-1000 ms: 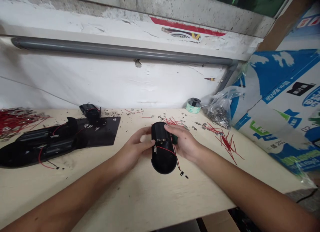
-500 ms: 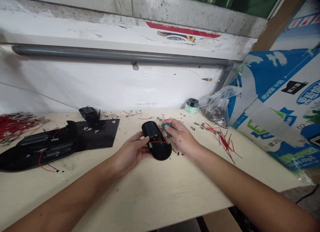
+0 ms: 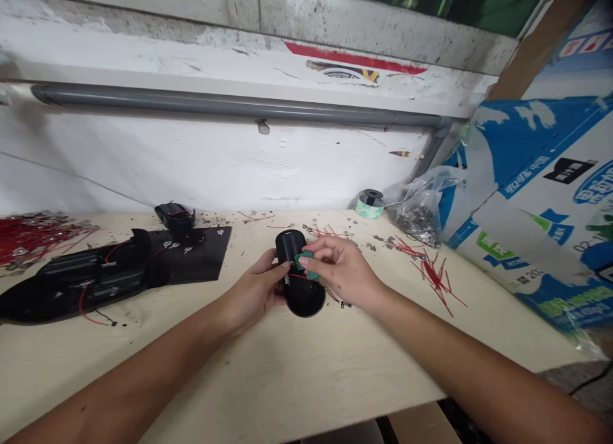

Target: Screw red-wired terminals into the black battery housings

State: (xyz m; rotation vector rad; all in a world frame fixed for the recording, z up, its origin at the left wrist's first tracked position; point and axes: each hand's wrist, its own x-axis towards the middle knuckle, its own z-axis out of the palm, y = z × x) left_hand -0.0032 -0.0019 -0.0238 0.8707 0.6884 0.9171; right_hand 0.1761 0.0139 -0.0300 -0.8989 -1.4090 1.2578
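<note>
Housing [image 3: 305, 300], glossy black, elongated, round-ended: over pale wooden tabletop [image 3: 268, 380], left hand [image 3: 256, 289] closed on its left edge, thumb on top. Green piece [image 3: 313, 275], small, material unclear: pinched in right hand [image 3: 347, 271], thumb against fingers, at the housing's right side.

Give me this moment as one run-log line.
left hand: holds black housing | right hand: pinches green piece at housing, contact unclear | table, right: red wires | table, left: other black housings
</note>
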